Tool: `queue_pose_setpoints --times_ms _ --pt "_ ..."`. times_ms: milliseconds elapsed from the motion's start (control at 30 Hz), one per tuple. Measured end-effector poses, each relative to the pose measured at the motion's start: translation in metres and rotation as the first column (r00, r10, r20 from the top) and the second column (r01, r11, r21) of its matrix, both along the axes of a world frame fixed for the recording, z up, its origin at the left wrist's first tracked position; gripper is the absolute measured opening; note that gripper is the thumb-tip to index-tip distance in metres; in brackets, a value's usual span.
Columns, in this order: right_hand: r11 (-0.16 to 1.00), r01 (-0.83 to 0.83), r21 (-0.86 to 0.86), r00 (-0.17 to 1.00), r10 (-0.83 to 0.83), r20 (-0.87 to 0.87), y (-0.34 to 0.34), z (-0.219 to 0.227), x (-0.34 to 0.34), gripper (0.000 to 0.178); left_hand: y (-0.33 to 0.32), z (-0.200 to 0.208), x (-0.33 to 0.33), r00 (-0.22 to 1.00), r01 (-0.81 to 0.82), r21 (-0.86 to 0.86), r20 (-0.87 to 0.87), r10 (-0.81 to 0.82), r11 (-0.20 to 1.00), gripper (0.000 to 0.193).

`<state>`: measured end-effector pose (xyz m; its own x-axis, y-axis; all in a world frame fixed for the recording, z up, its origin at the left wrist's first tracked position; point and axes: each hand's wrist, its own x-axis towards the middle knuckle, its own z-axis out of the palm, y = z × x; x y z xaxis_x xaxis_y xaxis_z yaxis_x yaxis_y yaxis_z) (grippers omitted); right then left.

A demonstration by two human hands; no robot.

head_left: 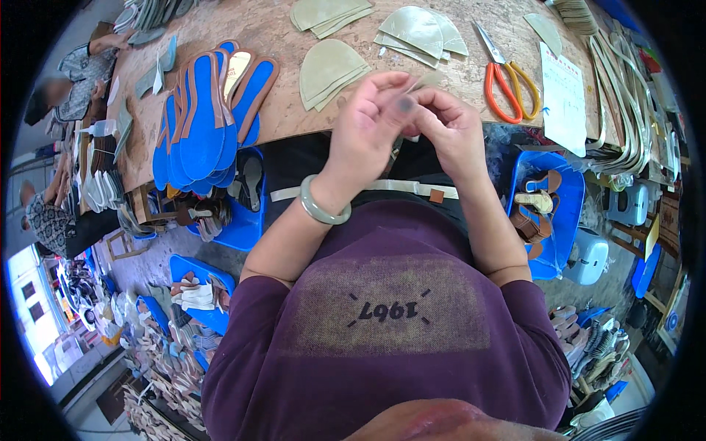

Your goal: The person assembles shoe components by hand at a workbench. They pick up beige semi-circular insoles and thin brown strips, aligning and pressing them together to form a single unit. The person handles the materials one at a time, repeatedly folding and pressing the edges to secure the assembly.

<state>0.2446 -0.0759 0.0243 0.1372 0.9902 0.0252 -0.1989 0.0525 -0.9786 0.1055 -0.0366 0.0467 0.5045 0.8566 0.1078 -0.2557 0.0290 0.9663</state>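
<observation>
Both my hands are raised together over the near edge of the wooden worktable [456, 95]. Between their fingertips is a thin beige piece [426, 79], seen almost edge-on, so its full shape is hidden. My left hand [371, 117], with a pale bangle on its wrist, has its thumb pressed against the piece. The thumb and fingers of my right hand [450, 125] pinch it from the other side. Just left of the hands lies a stack of beige rounded pieces [327, 70]. Shinier rounded pieces [415, 31] and another beige stack [327, 15] lie beyond.
Orange-and-yellow-handled scissors [509, 84] and a paper sheet [564, 99] lie at right, beside bundled long strips [625, 95]. Blue brown-edged insoles [202, 121] are piled at left. Blue bins [572, 198] holding shoe parts stand below. Other people [73, 81] sit at far left.
</observation>
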Motion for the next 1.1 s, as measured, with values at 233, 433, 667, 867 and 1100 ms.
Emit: queue_pose_setpoints --times_ms 233,433,667,867,1100 --pt "0.999 -0.027 0.040 0.996 0.030 -0.079 -0.001 -0.006 0.001 0.011 0.003 -0.007 -0.009 0.997 -0.035 -0.135 -0.073 0.025 0.990 0.027" --pt "0.964 -0.226 0.138 0.898 0.261 -0.353 0.011 -0.030 0.018 0.019 0.010 -0.017 -0.002 0.980 -0.144 -0.321 0.082 0.179 0.936 0.027" --pt "0.994 -0.111 -0.001 0.994 0.111 -0.011 0.004 -0.015 0.003 0.026 -0.002 -0.015 -0.001 0.901 -0.171 0.455 -0.287 0.326 0.874 0.018" --pt "0.985 -0.092 0.149 0.918 0.026 0.396 -0.037 -0.038 0.030 0.036 0.093 -0.008 -0.063 0.744 -0.419 0.547 -0.249 0.619 0.724 0.019" --pt "0.828 0.319 -0.461 0.807 0.017 0.590 -0.094 -0.136 0.155 0.039 0.125 0.004 -0.087 0.841 -0.271 0.403 -0.342 0.419 0.874 0.023"
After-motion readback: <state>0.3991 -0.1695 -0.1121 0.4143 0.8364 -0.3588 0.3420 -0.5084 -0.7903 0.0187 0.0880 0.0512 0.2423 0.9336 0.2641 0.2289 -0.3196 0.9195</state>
